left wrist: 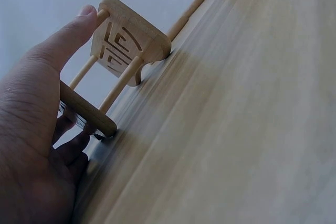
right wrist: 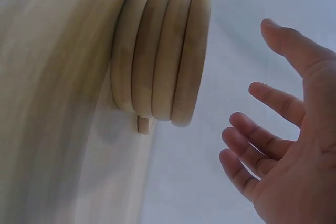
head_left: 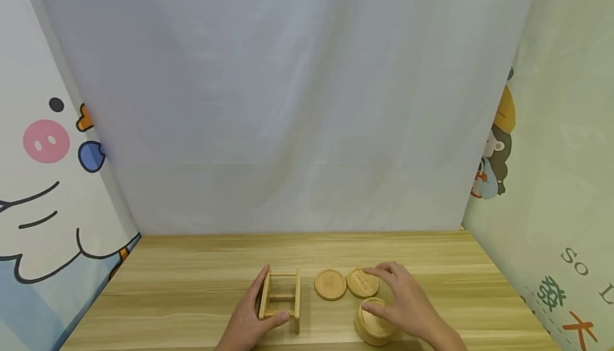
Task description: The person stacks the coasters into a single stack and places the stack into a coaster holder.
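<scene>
A small wooden coaster holder (head_left: pixel 297 300) with carved side panels and round rods stands on the table. My left hand (head_left: pixel 247 316) grips it from the left, thumb across a near rod and fingers behind the left panel (left wrist: pixel 86 109). To the right is a stack of several round wooden coasters (head_left: pixel 376 328). Over that stack hovers my right hand (head_left: pixel 408 303), fingers spread; the right wrist view shows a gap between hand (right wrist: pixel 294 145) and stack (right wrist: pixel 163 56). Two coasters lie flat behind the stack: a plain one (head_left: pixel 330 285) and one with engraved marks (head_left: pixel 361 284), partly behind my fingers.
The pale wood-grain table (head_left: pixel 192 266) runs back to a grey-white cloth (head_left: pixel 297 127). Printed cartoon panels stand at the left (head_left: pixel 43 207) and right (head_left: pixel 551 180).
</scene>
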The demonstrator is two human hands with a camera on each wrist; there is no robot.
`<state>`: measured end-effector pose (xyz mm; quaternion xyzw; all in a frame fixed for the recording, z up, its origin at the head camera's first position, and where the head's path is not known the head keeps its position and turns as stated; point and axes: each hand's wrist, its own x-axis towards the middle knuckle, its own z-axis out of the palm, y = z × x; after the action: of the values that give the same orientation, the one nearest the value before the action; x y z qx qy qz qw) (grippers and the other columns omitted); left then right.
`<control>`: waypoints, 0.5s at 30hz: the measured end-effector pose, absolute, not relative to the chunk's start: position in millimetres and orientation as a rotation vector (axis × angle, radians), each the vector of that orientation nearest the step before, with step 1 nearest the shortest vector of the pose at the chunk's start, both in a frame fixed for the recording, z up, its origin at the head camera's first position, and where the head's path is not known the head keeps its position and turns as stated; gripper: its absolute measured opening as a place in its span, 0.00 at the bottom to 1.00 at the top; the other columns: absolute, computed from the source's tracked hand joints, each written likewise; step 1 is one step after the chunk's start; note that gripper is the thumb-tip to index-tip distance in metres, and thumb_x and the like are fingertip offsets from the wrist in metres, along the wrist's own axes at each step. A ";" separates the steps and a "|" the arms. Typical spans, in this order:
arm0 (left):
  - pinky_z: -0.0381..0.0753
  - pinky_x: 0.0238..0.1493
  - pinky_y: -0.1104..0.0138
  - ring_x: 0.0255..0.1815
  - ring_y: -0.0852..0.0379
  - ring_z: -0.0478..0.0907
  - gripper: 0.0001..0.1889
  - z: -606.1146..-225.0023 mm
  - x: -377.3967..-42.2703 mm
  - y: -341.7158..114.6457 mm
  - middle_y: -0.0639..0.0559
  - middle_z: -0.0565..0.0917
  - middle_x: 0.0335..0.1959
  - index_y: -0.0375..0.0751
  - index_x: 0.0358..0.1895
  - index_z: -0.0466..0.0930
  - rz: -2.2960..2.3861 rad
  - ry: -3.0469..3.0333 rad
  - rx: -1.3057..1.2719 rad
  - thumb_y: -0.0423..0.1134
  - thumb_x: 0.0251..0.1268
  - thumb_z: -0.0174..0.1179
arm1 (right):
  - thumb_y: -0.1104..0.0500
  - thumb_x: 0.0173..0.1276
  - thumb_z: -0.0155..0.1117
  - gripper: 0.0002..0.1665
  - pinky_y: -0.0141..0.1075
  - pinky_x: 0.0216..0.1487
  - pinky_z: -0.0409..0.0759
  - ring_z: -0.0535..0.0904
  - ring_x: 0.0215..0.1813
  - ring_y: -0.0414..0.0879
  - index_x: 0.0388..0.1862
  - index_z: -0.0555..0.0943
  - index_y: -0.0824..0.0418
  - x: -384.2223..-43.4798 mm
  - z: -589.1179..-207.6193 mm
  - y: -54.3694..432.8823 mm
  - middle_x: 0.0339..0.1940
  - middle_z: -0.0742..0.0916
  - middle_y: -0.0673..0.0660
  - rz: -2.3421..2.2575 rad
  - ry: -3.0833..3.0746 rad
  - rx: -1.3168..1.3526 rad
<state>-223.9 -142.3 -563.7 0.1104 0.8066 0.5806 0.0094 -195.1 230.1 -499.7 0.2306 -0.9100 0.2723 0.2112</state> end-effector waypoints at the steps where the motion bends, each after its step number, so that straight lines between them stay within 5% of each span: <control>1: 0.79 0.72 0.43 0.80 0.33 0.72 0.59 -563.7 -223.8 -142.4 0.34 0.65 0.86 0.50 0.93 0.51 1.811 2.521 0.345 0.50 0.67 0.82 | 0.48 0.60 0.91 0.37 0.50 0.52 0.87 0.83 0.58 0.51 0.68 0.88 0.51 -195.8 -498.3 229.7 0.58 0.84 0.48 0.771 -2.538 0.630; 15: 0.77 0.73 0.41 0.81 0.33 0.72 0.59 -563.8 -224.2 -143.1 0.35 0.66 0.86 0.51 0.93 0.52 1.789 2.546 0.341 0.51 0.66 0.82 | 0.54 0.61 0.91 0.36 0.55 0.54 0.87 0.83 0.57 0.56 0.67 0.88 0.59 -210.4 -488.8 223.3 0.55 0.85 0.53 0.848 -2.607 0.522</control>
<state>-224.2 -143.1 -563.8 0.1091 0.8134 0.5714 0.0055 -210.4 223.3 -488.8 0.1841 -0.9198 0.2991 0.1747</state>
